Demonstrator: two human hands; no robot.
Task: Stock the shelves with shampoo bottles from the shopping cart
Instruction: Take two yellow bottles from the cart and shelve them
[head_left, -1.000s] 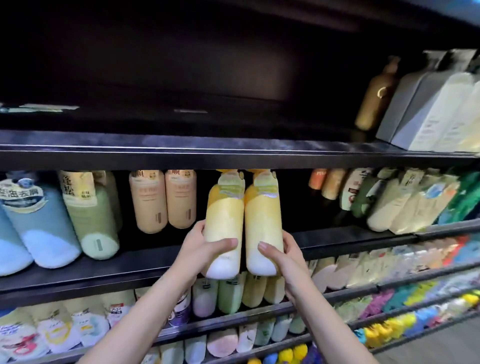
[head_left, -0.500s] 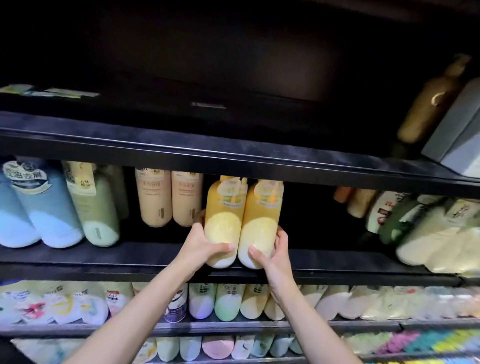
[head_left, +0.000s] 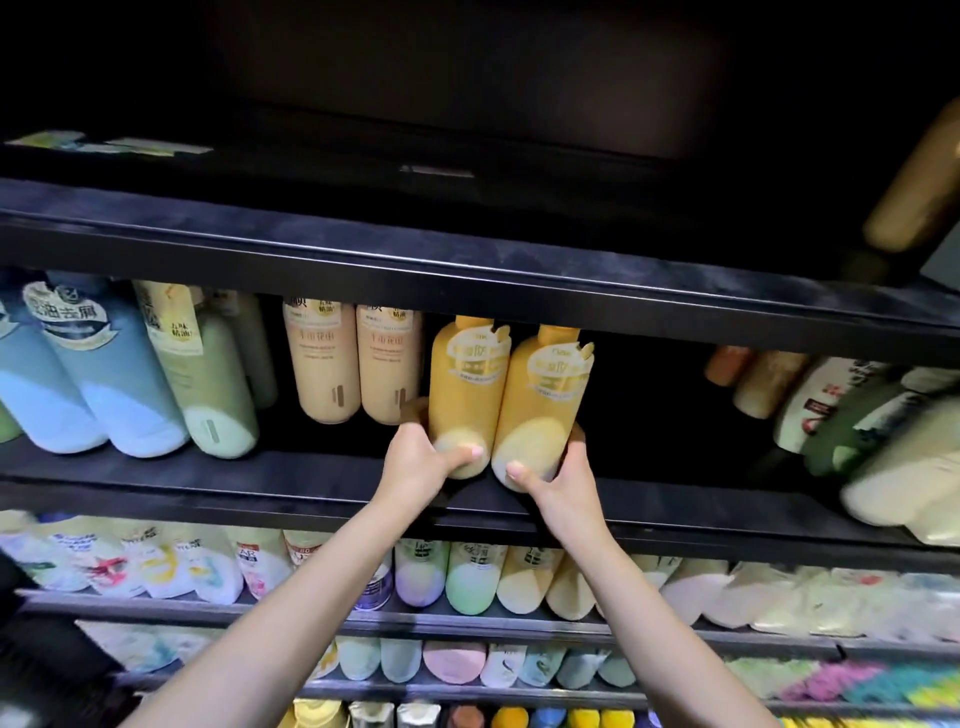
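Observation:
Two yellow shampoo bottles stand side by side on the dark middle shelf (head_left: 270, 480). My left hand (head_left: 415, 460) grips the base of the left yellow bottle (head_left: 465, 395), thumb across its front. My right hand (head_left: 558, 478) grips the base of the right yellow bottle (head_left: 545, 410). Both bottles lean slightly, their caps tucked under the shelf above. Their bottoms sit at or just above the shelf board; I cannot tell which. The shopping cart is out of view.
Two peach bottles (head_left: 358, 364) stand just left of the yellow pair, with green (head_left: 208, 384) and blue bottles (head_left: 104, 384) further left. A dark gap lies to the right, then mixed bottles (head_left: 810, 410). The upper shelf (head_left: 467, 249) is mostly bare. Lower shelves hold several pastel bottles.
Both hands have pushed the two yellow bottles further back and down onto the middle shelf. The view has shifted closer and leftward.

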